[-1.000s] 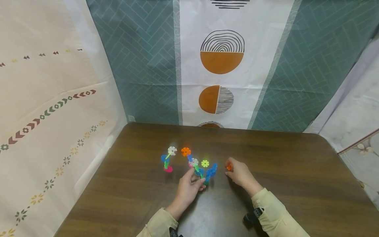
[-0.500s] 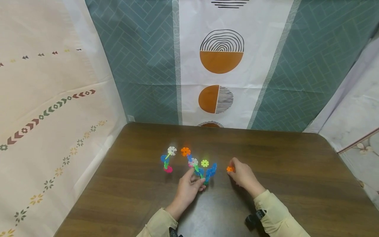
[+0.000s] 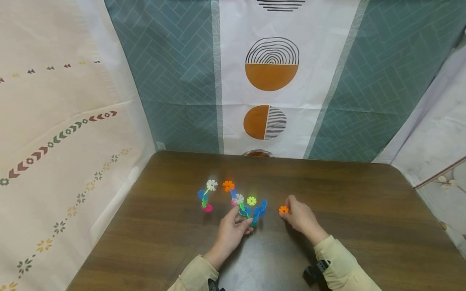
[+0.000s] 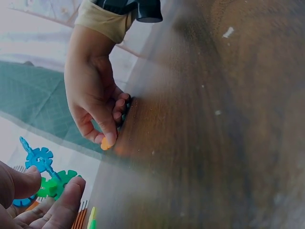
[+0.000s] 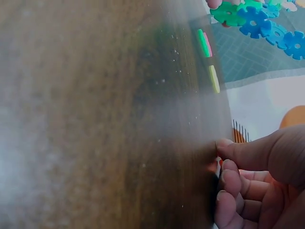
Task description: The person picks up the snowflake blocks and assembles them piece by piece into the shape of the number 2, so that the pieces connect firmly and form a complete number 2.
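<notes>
My left hand (image 3: 231, 232) grips a chain of interlocking snowflake discs near its green disc (image 4: 59, 183). Blue discs (image 3: 260, 211) stick up at the chain's right end. Further back, a white disc (image 3: 238, 199) and an orange one (image 3: 228, 186) line up with the chain; whether all are joined is unclear. To the right, my right hand (image 3: 300, 216) pinches a small orange snowflake disc (image 3: 283, 209) between thumb and fingers, low over the table. Between the hands, a little behind them, a yellow-green disc (image 3: 251, 201) lies flat on the wood.
A second cluster of discs, with a white (image 3: 212, 185), a blue (image 3: 202, 195) and a pink one (image 3: 207, 207), sits left of the chain. The brown table (image 3: 349, 194) ends at a patterned cloth (image 3: 182, 81) behind and a cream cloth (image 3: 73, 161) at left.
My right hand has shifted slightly right and toward me, and its orange disc has turned to show more of its face. The left hand keeps its place on the chain.
</notes>
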### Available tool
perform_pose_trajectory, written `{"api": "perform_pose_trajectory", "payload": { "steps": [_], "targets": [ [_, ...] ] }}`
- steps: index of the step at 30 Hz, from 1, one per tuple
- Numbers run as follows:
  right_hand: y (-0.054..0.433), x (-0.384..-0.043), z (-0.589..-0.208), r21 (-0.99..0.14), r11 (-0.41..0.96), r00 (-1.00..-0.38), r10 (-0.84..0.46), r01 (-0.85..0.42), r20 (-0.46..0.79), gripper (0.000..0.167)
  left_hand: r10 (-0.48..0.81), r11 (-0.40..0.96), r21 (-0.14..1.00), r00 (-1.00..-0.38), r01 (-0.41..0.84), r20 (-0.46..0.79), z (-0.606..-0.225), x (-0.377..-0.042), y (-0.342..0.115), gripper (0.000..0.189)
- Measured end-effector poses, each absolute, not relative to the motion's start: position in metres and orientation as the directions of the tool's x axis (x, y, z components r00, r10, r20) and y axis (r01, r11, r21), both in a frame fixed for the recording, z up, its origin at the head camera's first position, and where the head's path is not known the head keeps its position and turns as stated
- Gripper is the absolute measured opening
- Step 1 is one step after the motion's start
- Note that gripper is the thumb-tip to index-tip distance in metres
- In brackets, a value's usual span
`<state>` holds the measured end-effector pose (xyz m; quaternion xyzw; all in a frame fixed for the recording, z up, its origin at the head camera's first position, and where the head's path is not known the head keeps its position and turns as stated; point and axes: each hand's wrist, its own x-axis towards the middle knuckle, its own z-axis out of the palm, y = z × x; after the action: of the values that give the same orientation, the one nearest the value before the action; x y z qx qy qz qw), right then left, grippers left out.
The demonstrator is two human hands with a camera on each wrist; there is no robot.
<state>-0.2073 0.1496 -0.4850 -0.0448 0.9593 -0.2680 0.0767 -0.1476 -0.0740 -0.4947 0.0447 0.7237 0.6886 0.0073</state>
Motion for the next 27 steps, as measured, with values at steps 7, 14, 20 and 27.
{"api": "perform_pose_trajectory", "payload": {
  "steps": [7,14,20,27],
  "targets": [
    [0.153,-0.202,-0.487,-0.577,0.814,-0.980,-0.163,-0.067,-0.115,0.017,0.072,0.041,0.998,-0.996,0.048,0.045,-0.490,-0.146,-0.073,0.015],
    [0.152,-0.196,-0.484,-0.658,0.749,-0.979,-0.184,-0.080,-0.090,0.012,0.066,0.028,0.999,-0.997,0.043,0.041,-0.498,-0.150,-0.075,0.016],
    [0.151,-0.189,-0.473,-0.826,0.559,-0.971,-0.230,-0.071,-0.072,0.005,0.068,0.026,0.999,-0.997,0.032,0.030,-0.497,-0.149,-0.075,0.018],
    [0.151,-0.182,-0.462,-0.904,0.404,-0.967,-0.252,-0.144,0.042,0.017,0.094,0.014,0.999,-0.995,0.038,0.037,-0.492,-0.144,-0.077,0.026]
  ]
}}
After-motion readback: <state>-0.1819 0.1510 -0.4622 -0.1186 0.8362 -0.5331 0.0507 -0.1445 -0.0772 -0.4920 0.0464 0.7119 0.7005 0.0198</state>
